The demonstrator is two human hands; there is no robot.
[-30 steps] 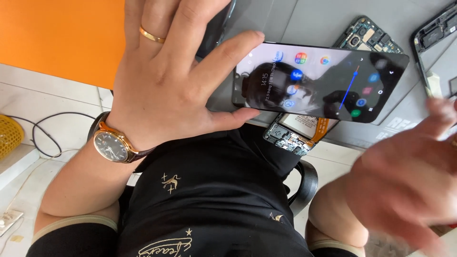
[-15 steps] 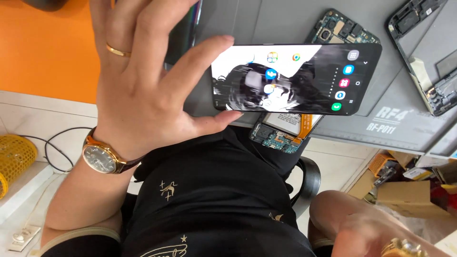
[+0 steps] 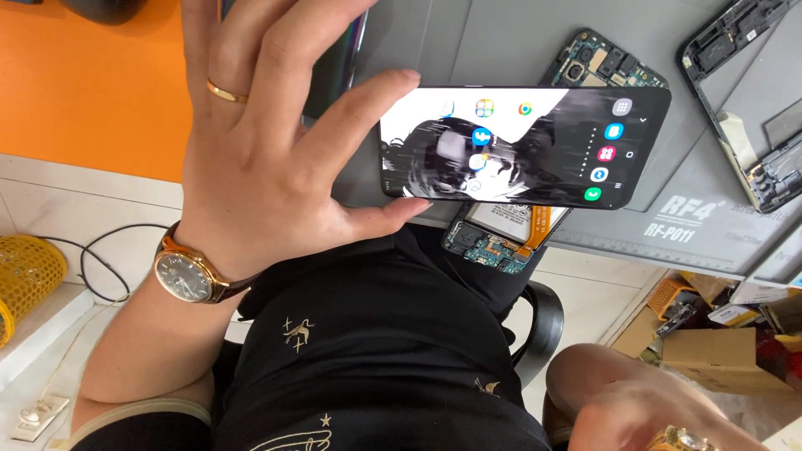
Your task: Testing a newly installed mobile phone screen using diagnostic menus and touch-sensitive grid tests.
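A left hand (image 3: 251,159), wearing a gold ring and a gold wristwatch with a brown strap (image 3: 188,276), held a slim black smartphone with a lit screen (image 3: 522,146) by its left end. The thumb pressed the near edge, the index finger pressed the far edge, and the other fingers were spread loose above. The phone hung level over the near edge of a grey rubber repair mat (image 3: 468,42), screen up and showing app icons on a dark picture.

Under the phone lay an opened handset with a bare green circuit board and orange ribbon cable (image 3: 501,238). An empty black phone frame (image 3: 743,100) lay at far right.

The right hand (image 3: 643,409) was low at near right, blurred and cropped; its fingers could not be read.

The step appeared to be a screen check; a fingertip touch would suit next.
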